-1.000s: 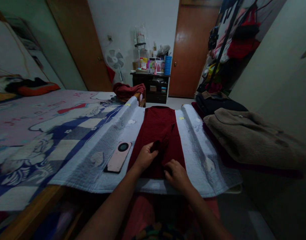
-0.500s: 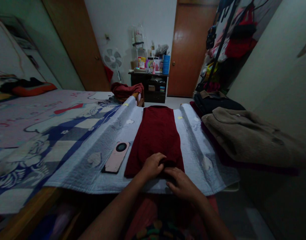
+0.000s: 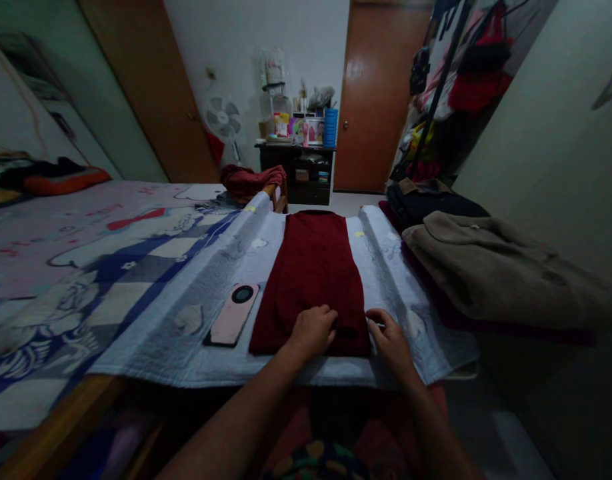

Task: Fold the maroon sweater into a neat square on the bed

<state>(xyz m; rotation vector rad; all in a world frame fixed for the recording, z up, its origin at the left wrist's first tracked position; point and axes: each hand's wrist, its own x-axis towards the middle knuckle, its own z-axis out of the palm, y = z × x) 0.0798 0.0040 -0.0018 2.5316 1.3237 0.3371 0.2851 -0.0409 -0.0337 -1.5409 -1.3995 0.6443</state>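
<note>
A dark red folded garment lies lengthwise in front of me on a pale blue cloth cover. My left hand rests on its near part, fingers bent and lying on the fabric. At the garment's right edge, near the front corner, my right hand has thumb and forefinger closed on the border; the fingertips are small and dim. A pink phone with a round dark camera ring lies left of the garment, touched by neither hand.
On the right sit a folded brown fleecy coat and a dark folded jacket. A patterned bed extends along the left. Beyond are a reddish cloth heap, a fan, a black shelf and a wooden door.
My right hand has moved from the garment's near middle to its right edge. My left hand has shifted slightly and lies on the fabric. The near fold looks flatter.
</note>
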